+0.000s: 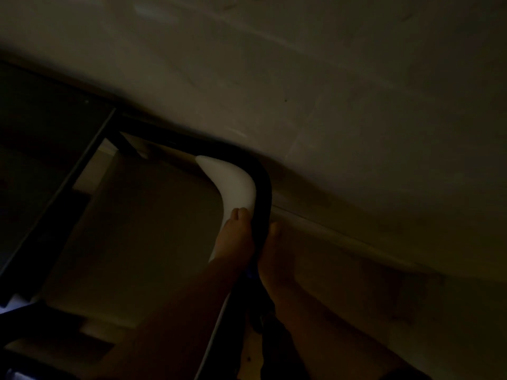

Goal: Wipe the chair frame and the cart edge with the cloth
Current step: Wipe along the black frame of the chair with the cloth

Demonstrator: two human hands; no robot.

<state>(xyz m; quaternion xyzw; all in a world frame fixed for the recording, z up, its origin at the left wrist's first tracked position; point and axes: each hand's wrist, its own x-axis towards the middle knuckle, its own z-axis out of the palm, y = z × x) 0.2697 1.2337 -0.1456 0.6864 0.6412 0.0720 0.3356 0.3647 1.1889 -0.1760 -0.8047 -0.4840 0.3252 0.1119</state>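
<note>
The view is very dark. A black tubular chair frame (264, 187) bends at centre, with a white curved panel (233, 182) inside the bend. My left hand (236, 237) lies on the inner side, fingertips at the panel's lower end, holding the tube. My right hand (275, 253) presses on the tube's outer side. A dark cloth (266, 316) with a hint of blue appears to hang from under that palm, between my forearms; its shape is hard to make out. No cart can be told apart.
A pale wall (356, 105) fills the upper right, close behind the frame. A dark panel with a thin light edge (68, 176) stands at the left. Black bars (33, 319) cross the lower left over a dim floor.
</note>
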